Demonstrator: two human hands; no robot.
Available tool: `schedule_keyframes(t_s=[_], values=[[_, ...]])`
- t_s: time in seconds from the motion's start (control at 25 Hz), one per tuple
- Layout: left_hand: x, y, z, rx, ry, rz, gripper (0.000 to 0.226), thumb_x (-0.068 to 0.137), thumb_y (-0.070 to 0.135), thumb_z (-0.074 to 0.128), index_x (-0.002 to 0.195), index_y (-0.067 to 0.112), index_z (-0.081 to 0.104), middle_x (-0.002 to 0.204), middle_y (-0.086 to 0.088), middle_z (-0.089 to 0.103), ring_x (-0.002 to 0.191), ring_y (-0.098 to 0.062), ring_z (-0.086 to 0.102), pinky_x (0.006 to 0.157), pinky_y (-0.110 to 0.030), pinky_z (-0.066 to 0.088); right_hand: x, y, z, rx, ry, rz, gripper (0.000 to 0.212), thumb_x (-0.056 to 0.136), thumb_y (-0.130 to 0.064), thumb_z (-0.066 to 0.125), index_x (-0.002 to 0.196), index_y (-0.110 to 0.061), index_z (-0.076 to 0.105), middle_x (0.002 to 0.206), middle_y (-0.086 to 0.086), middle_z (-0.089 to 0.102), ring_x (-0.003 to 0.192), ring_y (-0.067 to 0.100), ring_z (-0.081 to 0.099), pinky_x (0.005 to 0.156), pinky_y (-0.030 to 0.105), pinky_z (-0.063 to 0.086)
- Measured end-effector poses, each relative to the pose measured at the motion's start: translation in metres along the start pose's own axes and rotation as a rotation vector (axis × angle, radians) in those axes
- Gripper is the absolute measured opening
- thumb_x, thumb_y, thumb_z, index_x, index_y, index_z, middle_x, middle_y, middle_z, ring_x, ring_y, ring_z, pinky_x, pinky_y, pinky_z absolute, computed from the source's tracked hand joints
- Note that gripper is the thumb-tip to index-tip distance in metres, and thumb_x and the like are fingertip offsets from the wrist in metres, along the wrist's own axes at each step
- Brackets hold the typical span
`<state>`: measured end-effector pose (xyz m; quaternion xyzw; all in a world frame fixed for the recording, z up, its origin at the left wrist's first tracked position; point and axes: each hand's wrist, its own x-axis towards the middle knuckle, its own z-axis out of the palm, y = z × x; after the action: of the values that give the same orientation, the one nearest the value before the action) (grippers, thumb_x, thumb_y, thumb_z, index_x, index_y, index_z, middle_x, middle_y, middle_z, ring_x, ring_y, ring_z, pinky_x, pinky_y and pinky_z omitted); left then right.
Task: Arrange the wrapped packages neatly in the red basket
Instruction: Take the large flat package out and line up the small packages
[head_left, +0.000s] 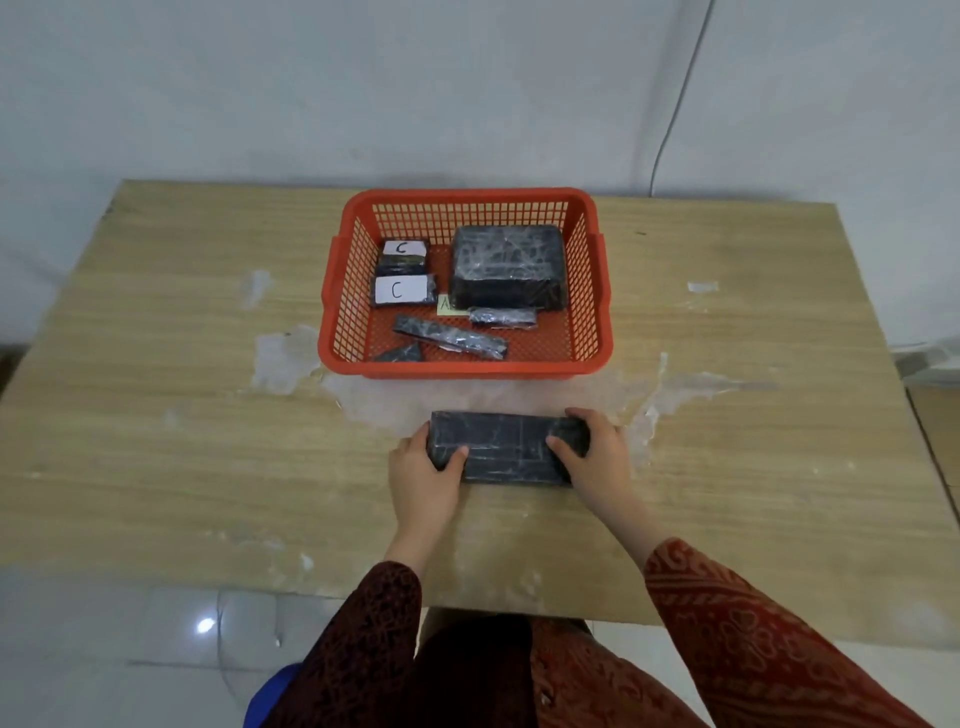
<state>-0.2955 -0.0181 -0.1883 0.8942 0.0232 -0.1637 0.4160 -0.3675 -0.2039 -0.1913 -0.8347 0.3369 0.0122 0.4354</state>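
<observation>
On the scuffed bench (156, 322), both hands' fingers (451, 457) gripped the long package (506, 447); the crowded red basket (465, 368) might jam it.

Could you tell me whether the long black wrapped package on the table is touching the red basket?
Apart. The head view shows bare wooden table between the long black wrapped package and the red plastic basket.

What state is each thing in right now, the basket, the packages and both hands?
Red basket: upright on the table, partly filled.
Large wrapped block: flat, basket's back right.
Two C-labelled packages: flat, left side, labels up.
Long thin package: lying diagonally near the front.
Long wrapped package: outside the basket, gripped at both ends.
Left hand: closed on it.
Right hand: closed on it.
</observation>
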Motion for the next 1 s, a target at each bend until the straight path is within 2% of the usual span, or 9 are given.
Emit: schedule_keyframes(t_s=[0.12, 0.2, 0.28, 0.44, 0.52, 0.64, 0.76, 0.88, 1.0], values=[[0.008, 0.009, -0.011, 0.106, -0.040, 0.038, 0.039, 0.085, 0.029, 0.067, 0.122, 0.016, 0.060, 0.109, -0.008, 0.061, 0.104, -0.027, 0.058, 0.084, -0.039, 0.052, -0.008, -0.010, -0.007, -0.094, 0.082, -0.072, 0.040, 0.085, -0.018, 0.067, 0.122, -0.010, 0.055, 0.124, 0.012, 0.054, 0.115, 0.029, 0.048, 0.095, 0.033, 0.041], [0.011, 0.014, -0.027, 0.227, -0.056, 0.142, 0.036, 0.089, 0.029, 0.060, 0.123, 0.018, 0.059, 0.112, -0.007, 0.058, 0.100, -0.027, 0.060, 0.076, -0.034, 0.051, -0.012, -0.027, -0.011, -0.260, 0.257, -0.313, 0.032, 0.084, -0.009, 0.065, 0.115, -0.009, 0.058, 0.117, 0.011, 0.057, 0.109, 0.028, 0.051, 0.093, 0.037, 0.046], [0.019, 0.016, -0.050, 0.248, -0.050, 0.290, 0.037, 0.091, 0.027, 0.056, 0.127, 0.019, 0.059, 0.115, -0.003, 0.057, 0.094, -0.024, 0.062, 0.070, -0.028, 0.046, -0.004, -0.059, -0.012, -0.302, 0.344, -0.567, 0.023, 0.083, -0.008, 0.063, 0.106, -0.011, 0.060, 0.106, 0.006, 0.060, 0.100, 0.021, 0.052, 0.086, 0.030, 0.045], [0.064, 0.033, -0.103, 0.165, 0.031, 0.583, 0.026, 0.091, 0.021, 0.056, 0.114, 0.013, 0.064, 0.108, 0.001, 0.060, 0.095, -0.015, 0.058, 0.078, -0.019, 0.040, 0.061, -0.135, 0.006, -0.385, 0.112, -0.553, 0.026, 0.083, -0.017, 0.066, 0.108, -0.012, 0.059, 0.103, 0.006, 0.061, 0.100, 0.023, 0.054, 0.082, 0.036, 0.049], [0.084, 0.043, -0.108, 0.177, 0.136, 0.657, 0.026, 0.090, 0.016, 0.057, 0.114, 0.010, 0.064, 0.112, -0.005, 0.060, 0.106, -0.019, 0.056, 0.091, -0.028, 0.044, 0.086, -0.146, 0.011, -0.545, -0.104, -0.496, 0.035, 0.083, -0.022, 0.068, 0.115, -0.014, 0.056, 0.109, 0.007, 0.059, 0.106, 0.026, 0.053, 0.082, 0.041, 0.050], [0.121, 0.035, -0.111, 0.200, 0.187, 0.574, 0.041, 0.092, 0.016, 0.056, 0.132, 0.006, 0.053, 0.138, -0.015, 0.047, 0.130, -0.028, 0.042, 0.109, -0.042, 0.036, 0.113, -0.156, 0.034, -0.793, -0.254, -0.565, 0.049, 0.080, -0.024, 0.072, 0.122, -0.013, 0.049, 0.111, 0.009, 0.056, 0.105, 0.028, 0.054, 0.073, 0.036, 0.044], [0.139, 0.020, -0.104, 0.125, 0.074, 0.463, 0.063, 0.096, 0.022, 0.050, 0.151, 0.012, 0.022, 0.156, -0.012, 0.023, 0.144, -0.024, 0.022, 0.115, -0.034, 0.025, 0.125, -0.158, 0.051, -0.892, -0.269, -0.615, 0.053, 0.076, -0.024, 0.073, 0.121, -0.013, 0.047, 0.109, 0.010, 0.056, 0.101, 0.029, 0.056, 0.063, 0.033, 0.036], [0.142, 0.010, -0.097, 0.044, 0.050, 0.470, 0.067, 0.097, 0.027, 0.046, 0.154, 0.019, 0.010, 0.155, -0.008, 0.023, 0.143, -0.019, 0.025, 0.108, -0.022, 0.025, 0.130, -0.159, 0.060, -0.888, -0.290, -0.585, 0.052, 0.076, -0.017, 0.071, 0.120, -0.011, 0.044, 0.111, 0.012, 0.056, 0.102, 0.032, 0.057, 0.067, 0.038, 0.044], [0.146, 0.005, -0.097, -0.028, 0.065, 0.507, 0.066, 0.096, 0.028, 0.044, 0.153, 0.020, 0.014, 0.148, -0.008, 0.033, 0.136, -0.021, 0.036, 0.108, -0.032, 0.037, 0.133, -0.162, 0.061, -0.872, -0.334, -0.537, 0.048, 0.079, -0.013, 0.068, 0.121, -0.010, 0.044, 0.112, 0.014, 0.057, 0.101, 0.033, 0.058, 0.074, 0.043, 0.049]])
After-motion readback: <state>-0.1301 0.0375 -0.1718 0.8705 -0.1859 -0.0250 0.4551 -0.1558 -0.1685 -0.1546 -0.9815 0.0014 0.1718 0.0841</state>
